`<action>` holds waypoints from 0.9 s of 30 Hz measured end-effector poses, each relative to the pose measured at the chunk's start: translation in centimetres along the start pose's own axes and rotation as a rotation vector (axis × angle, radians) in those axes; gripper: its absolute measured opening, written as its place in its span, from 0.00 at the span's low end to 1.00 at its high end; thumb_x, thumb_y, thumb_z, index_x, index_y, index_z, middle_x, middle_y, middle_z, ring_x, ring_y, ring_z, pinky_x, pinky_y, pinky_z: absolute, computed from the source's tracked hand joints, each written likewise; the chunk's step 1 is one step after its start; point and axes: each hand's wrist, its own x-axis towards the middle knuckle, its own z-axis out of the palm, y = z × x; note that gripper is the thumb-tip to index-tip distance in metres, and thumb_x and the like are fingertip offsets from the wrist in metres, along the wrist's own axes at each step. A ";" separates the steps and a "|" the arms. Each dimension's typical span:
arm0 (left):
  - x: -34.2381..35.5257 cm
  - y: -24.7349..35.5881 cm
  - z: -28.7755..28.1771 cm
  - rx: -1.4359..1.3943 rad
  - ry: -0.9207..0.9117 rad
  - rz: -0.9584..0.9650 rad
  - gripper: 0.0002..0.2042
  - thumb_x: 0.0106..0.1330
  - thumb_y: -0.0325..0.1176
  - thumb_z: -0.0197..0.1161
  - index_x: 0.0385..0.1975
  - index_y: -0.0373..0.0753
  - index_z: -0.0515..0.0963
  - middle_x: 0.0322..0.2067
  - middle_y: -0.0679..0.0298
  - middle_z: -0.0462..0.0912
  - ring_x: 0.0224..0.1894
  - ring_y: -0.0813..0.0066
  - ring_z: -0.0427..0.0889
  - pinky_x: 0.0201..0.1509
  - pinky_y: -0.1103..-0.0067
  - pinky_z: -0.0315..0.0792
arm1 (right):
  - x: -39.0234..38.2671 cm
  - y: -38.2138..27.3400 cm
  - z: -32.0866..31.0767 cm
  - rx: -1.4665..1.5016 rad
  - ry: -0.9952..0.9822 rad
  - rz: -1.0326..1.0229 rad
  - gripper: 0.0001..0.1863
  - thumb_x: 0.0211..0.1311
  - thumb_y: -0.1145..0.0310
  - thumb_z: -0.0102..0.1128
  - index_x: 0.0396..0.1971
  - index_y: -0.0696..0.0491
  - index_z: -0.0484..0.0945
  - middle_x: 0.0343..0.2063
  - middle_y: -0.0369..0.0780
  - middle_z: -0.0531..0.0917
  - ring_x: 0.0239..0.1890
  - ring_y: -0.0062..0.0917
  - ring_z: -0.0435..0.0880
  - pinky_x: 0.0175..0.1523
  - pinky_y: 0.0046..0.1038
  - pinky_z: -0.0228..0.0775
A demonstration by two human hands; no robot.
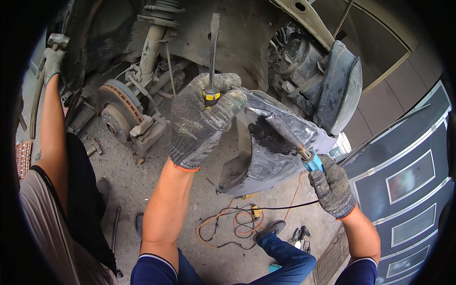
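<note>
My left hand (199,121), in a grey knit glove, is closed around a flat-blade screwdriver (213,52). Its blade points up and its handle is black and yellow. In my gloved right hand (333,187) is a soldering iron (286,133) with a blue handle, a metal barrel and a bent tip. The tip is over the upper part of a scuffed grey plastic car body panel (270,168), close to my left fingers; I cannot tell if it touches. A dark, rough patch (268,135) shows on the panel below the tip.
At the left, a co-worker's gloved hand (53,64) holds a hammer (59,40). A brake disc (118,111) and a strut (153,47) stand exposed in the wheel arch. Cables (237,221) lie coiled on the floor. Dark blue panelled doors (375,199) are at the right.
</note>
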 end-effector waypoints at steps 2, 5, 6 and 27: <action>0.0 0.1 0.0 0.016 0.004 -0.017 0.12 0.60 0.24 0.70 0.43 0.33 0.82 0.32 0.63 0.86 0.31 0.84 0.82 0.34 0.84 0.76 | 0.0 0.1 0.0 -0.002 0.000 0.001 0.16 0.68 0.61 0.59 0.48 0.57 0.75 0.32 0.53 0.80 0.34 0.48 0.82 0.40 0.40 0.73; 0.0 0.4 0.0 0.037 -0.002 -0.034 0.11 0.60 0.24 0.70 0.43 0.33 0.82 0.32 0.63 0.86 0.31 0.84 0.82 0.34 0.84 0.76 | 0.0 -0.4 -0.1 -0.005 0.003 -0.020 0.16 0.68 0.61 0.59 0.47 0.57 0.75 0.32 0.53 0.80 0.34 0.48 0.82 0.40 0.40 0.73; -0.1 0.4 0.1 0.044 0.001 -0.032 0.11 0.60 0.24 0.70 0.43 0.33 0.82 0.32 0.63 0.86 0.31 0.84 0.82 0.35 0.84 0.76 | 0.0 -0.3 -0.1 0.002 -0.002 -0.008 0.16 0.68 0.61 0.59 0.47 0.57 0.75 0.32 0.53 0.80 0.34 0.48 0.82 0.40 0.40 0.73; -0.1 0.4 0.1 0.049 0.003 -0.023 0.12 0.60 0.26 0.71 0.43 0.34 0.82 0.30 0.65 0.85 0.27 0.86 0.79 0.30 0.85 0.73 | -0.3 0.2 0.2 0.074 -0.059 0.060 0.17 0.69 0.61 0.57 0.50 0.56 0.76 0.34 0.51 0.82 0.37 0.43 0.83 0.44 0.36 0.74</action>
